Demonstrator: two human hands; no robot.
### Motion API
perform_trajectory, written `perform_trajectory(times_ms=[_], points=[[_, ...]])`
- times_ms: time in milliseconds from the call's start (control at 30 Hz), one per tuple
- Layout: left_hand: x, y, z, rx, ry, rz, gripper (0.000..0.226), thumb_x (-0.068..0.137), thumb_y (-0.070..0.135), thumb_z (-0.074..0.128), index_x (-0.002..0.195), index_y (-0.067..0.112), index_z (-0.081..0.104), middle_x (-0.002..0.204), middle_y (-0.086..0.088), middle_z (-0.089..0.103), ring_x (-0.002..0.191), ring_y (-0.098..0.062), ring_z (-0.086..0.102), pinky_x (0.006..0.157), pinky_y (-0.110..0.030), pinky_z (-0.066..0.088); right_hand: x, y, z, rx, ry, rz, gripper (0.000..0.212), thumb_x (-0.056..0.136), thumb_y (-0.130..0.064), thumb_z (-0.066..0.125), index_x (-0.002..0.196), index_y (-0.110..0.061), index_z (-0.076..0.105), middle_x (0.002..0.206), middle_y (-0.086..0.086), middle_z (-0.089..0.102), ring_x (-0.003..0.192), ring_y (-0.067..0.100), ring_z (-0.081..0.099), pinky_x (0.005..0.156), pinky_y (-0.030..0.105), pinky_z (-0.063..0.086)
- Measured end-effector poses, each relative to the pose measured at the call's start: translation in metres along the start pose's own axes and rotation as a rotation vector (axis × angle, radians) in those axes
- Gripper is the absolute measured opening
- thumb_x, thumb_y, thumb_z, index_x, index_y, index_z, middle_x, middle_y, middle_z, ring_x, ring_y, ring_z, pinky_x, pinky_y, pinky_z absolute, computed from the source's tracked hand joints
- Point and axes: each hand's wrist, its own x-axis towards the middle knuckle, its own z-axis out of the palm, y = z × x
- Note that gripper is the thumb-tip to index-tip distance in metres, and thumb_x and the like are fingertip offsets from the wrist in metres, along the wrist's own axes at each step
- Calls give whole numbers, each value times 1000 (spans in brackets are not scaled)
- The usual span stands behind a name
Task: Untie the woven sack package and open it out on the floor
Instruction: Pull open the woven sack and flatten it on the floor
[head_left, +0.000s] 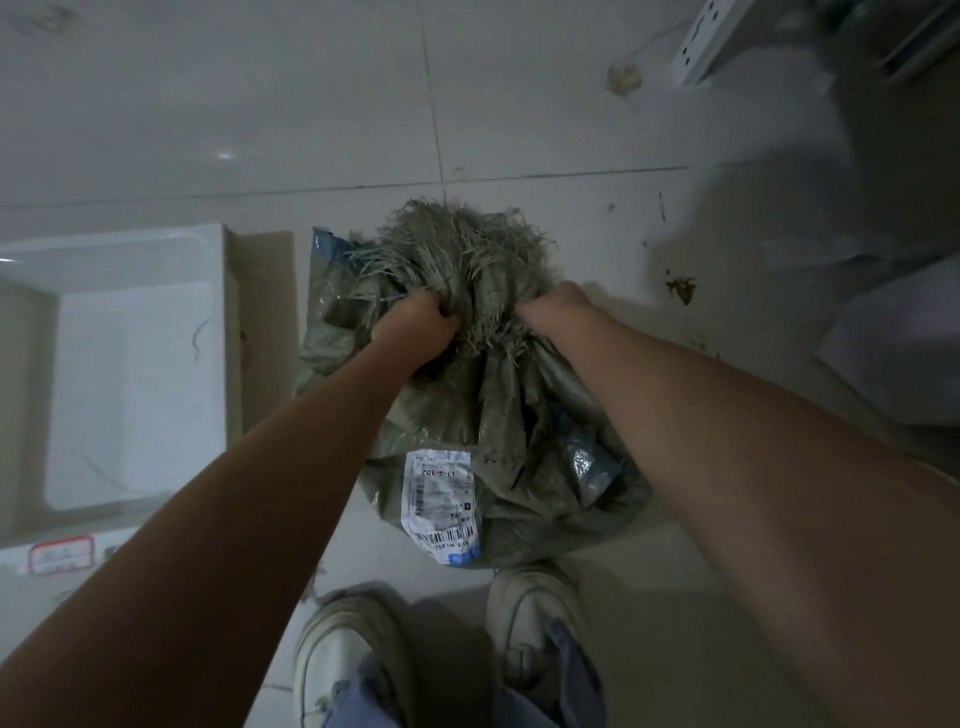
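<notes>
Head view. Tiled floor (519, 104) lies open beyond the package. At left, an open white box (130, 374) sits just beside the sack's edge. Pale objects crowd the right side, blurred. 2 white shoes (343, 654) stand at the near edge, almost touching the package.

Left hand (413, 330) is curled tight, gripping the gathered neck of the woven sack (498, 405) on its left. Right hand (558, 309) is curled likewise, gripping the neck on its right. Fingers of both are buried in the cloth.

The sack rests on the floor, directly ahead of the shoes. Grey-green weave, crumpled, with a frayed fringe (457, 234) fanning out above the hands. A white shipping label (441, 499) with barcode is stuck on the near face.
</notes>
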Motion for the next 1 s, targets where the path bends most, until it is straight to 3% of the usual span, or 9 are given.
perform_trajectory(times_ms=[200, 400, 500, 600, 667, 733, 833, 900, 1000], points=[[-28, 12, -48, -220, 102, -29, 17, 91, 19, 53, 92, 4, 60, 88, -18, 63, 73, -29, 63, 81, -40, 55, -34, -22, -32, 30, 48, -37, 27, 84, -13, 57, 108, -1, 57, 101, 18, 65, 93, 36, 68, 87, 45, 56], [-83, 36, -127, -356, 188, -53, 12, 87, 0, 51, 75, 0, 55, 71, -14, 55, 61, -26, 55, 71, -40, 56, -105, -65, -97, 93, 67, -211, 16, 90, -8, 51, 106, -6, 49, 76, 11, 46, 82, 29, 57, 81, 35, 52], [-124, 52, -162, -466, 283, -39, 10, 84, -4, 52, 75, -1, 55, 88, -21, 56, 81, -28, 57, 83, -45, 53, -148, -88, -131, 184, 72, -269, 19, 87, -3, 52, 104, 0, 44, 85, 13, 49, 64, 20, 49, 71, 27, 43], [-161, 58, -187, -589, 429, -98, 19, 79, 0, 55, 95, -5, 64, 101, -22, 65, 95, -33, 63, 93, -44, 52, -192, -100, -158, 369, 51, -295, 63, 85, -8, 57, 140, 3, 28, 130, 17, 48, 95, 30, 55, 72, 34, 51], [-181, 60, -198, -687, 469, -170, 28, 77, 3, 56, 104, -3, 63, 111, -26, 64, 102, -39, 62, 92, -48, 53, -216, -103, -168, 468, 55, -346, 68, 84, -7, 57, 143, 0, 26, 137, 18, 45, 103, 30, 54, 77, 35, 51], [-205, 68, -201, -859, 423, -211, 19, 88, 2, 49, 103, -3, 60, 112, -23, 60, 95, -35, 61, 81, -45, 56, -238, -100, -170, 485, 14, -370, 60, 84, -4, 55, 140, 0, 32, 120, 14, 50, 84, 24, 52, 69, 31, 46], [-241, 83, -188, -1117, 264, -284, 23, 97, 8, 35, 107, 5, 56, 88, -14, 57, 71, -26, 57, 55, -40, 56, -264, -80, -161, 404, -65, -384, 60, 81, -8, 58, 137, -3, 37, 113, 13, 48, 91, 24, 51, 66, 32, 46], [-259, 87, -176, -1171, 195, -268, 22, 96, 12, 36, 99, 7, 57, 79, -10, 58, 66, -26, 56, 61, -42, 56, -273, -62, -152, 303, -94, -406, 59, 78, -11, 63, 133, -3, 41, 109, 13, 52, 89, 24, 52, 60, 28, 44], [-272, 85, -166, -1215, 112, -258, 28, 96, 20, 35, 80, 10, 55, 81, -7, 58, 70, -24, 55, 85, -47, 47, -283, -35, -140, 208, -233, -394, 63, 77, -18, 71, 130, -5, 41, 121, 9, 53, 107, 23, 52, 80, 32, 44]])
